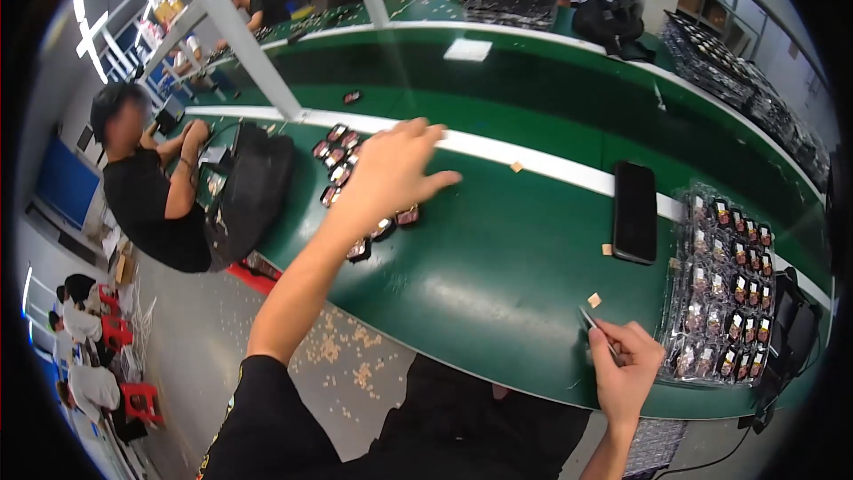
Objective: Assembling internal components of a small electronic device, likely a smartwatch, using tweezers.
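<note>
My left hand (395, 169) is stretched out over the green table, its fingers apart and nothing in its grasp. Beneath and beside it lies a loose cluster of small black pieces (336, 156) with shiny, reddish faces; my hand and forearm hide some of them. In my right hand (626, 360), near the table's front edge, is a thin metal tool that looks like tweezers (587, 320), held between thumb and fingers. Its tip points at a small tan square (594, 300) and seems just short of it. A clear plastic tray (677, 302) filled with similar small pieces sits right of this hand.
A black phone (634, 213) lies on the table (498, 249) left of the tray. Past the white ledge (551, 164) runs a green channel. A black bag (253, 191) sits by a seated co-worker (155, 187) at left. Tan scraps (355, 356) litter the floor.
</note>
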Available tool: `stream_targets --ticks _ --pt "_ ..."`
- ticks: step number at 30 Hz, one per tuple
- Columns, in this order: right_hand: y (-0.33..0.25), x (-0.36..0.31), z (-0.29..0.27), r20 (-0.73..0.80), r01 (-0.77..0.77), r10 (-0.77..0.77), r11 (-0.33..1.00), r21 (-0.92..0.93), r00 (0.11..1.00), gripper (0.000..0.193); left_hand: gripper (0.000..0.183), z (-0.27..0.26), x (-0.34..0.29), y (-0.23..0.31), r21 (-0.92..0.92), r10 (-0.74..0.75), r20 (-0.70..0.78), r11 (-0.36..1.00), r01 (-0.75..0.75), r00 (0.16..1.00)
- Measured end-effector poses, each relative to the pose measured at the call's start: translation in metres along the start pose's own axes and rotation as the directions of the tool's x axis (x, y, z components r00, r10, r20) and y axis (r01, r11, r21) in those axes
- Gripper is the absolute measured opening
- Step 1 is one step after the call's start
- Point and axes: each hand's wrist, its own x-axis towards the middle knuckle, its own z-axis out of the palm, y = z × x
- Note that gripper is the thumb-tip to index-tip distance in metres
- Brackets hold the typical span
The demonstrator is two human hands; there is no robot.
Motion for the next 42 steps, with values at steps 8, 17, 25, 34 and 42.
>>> stream_targets --ticks 8,17,25,34,42 --pt "-0.003 -0.002 -0.003 0.000 0.017 -0.017 1.000 0.017 1.000 0.016 0.047 0.009 0.004 -0.038 -0.075 -0.206 0.316 0.968 0.241 0.926" --pt "0.005 -0.004 -0.003 -0.090 0.006 0.003 0.995 0.103 0.996 0.016 0.030 0.026 0.007 0.118 -0.414 0.298 0.232 0.892 -0.184 0.926" --pt "0.006 0.002 -0.002 -0.126 0.030 -0.011 0.989 0.146 0.992 0.018 0.063 0.027 0.000 0.134 -0.670 0.465 0.193 0.706 -0.230 0.864" --pt "0.006 0.003 -0.002 -0.071 -0.008 0.020 0.986 0.164 0.997 0.018 0.063 0.044 -0.002 0.118 -0.790 0.490 0.227 0.598 -0.135 0.842" --pt "0.003 0.005 0.000 -0.006 -0.011 0.012 0.989 0.148 1.000 0.019 0.060 0.048 -0.004 0.119 -0.719 0.532 0.181 0.645 -0.258 0.827"
